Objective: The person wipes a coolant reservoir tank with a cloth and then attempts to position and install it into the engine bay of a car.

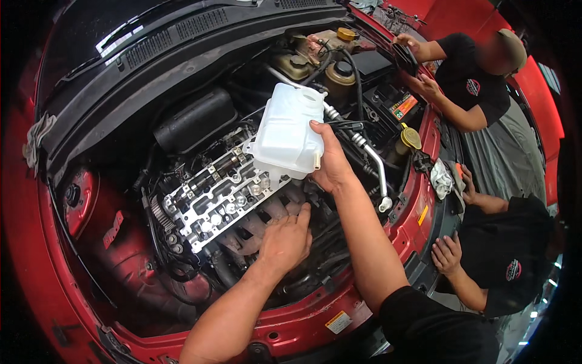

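My right hand (332,161) grips a translucent white coolant expansion tank (288,130) by its lower right side. The tank is tilted above the far right part of the exposed cylinder head (233,197) and hides some of it. Below the tank, my left hand (285,242) lies over the rusty exhaust manifold (248,233) at the engine's near side. One of its fingers stretches out and the others bend downward, partly out of sight. Nothing shows in that hand, and whether it touches the manifold is hard to see.
The red car's front body rail (285,337) runs along the near side. A battery (394,106), a brown-capped reservoir (341,74) and a metal pipe (377,164) sit to the right. Two people in black shirts stand there, one with a hand (447,253) on the car's front edge.
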A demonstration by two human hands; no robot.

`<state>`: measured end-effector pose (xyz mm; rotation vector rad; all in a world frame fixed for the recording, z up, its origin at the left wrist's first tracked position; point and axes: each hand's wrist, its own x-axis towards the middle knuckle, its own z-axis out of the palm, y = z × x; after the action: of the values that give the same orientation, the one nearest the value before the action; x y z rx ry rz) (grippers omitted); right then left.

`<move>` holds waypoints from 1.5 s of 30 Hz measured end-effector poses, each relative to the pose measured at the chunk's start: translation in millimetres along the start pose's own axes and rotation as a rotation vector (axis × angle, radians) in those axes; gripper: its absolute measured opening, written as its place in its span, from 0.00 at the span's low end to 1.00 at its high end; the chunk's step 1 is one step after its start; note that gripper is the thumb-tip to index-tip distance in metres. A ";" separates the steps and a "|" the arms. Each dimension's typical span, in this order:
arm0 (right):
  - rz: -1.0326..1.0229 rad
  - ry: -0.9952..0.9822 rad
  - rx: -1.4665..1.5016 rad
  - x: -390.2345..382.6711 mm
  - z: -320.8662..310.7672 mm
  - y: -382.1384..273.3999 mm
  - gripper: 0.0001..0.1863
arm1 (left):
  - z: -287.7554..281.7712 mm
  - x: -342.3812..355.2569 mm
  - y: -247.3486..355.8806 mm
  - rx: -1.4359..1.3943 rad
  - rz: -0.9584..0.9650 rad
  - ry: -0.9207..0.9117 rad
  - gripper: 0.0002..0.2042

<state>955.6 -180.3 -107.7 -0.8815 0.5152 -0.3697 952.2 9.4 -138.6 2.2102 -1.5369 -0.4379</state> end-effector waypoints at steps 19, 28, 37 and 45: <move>-0.062 0.059 0.044 0.5 -4.1 -5.1 0.36 | 3.2 0.3 -2.4 -0.055 -0.015 -0.010 0.28; -0.100 0.100 -0.006 7.3 -11.7 -0.4 0.38 | 2.9 1.2 -4.0 -0.071 -0.013 -0.036 0.25; -0.231 0.160 0.042 19.2 -12.4 8.0 0.35 | 0.3 1.6 0.3 -0.077 -0.060 -0.040 0.26; -0.271 0.177 0.164 14.6 -15.7 -3.1 0.43 | 2.5 5.4 1.8 -0.057 -0.186 -0.130 0.26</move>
<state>958.4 -199.4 -117.4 -0.7645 0.5209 -0.7318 951.4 3.4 -140.1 2.3294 -1.3668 -0.6856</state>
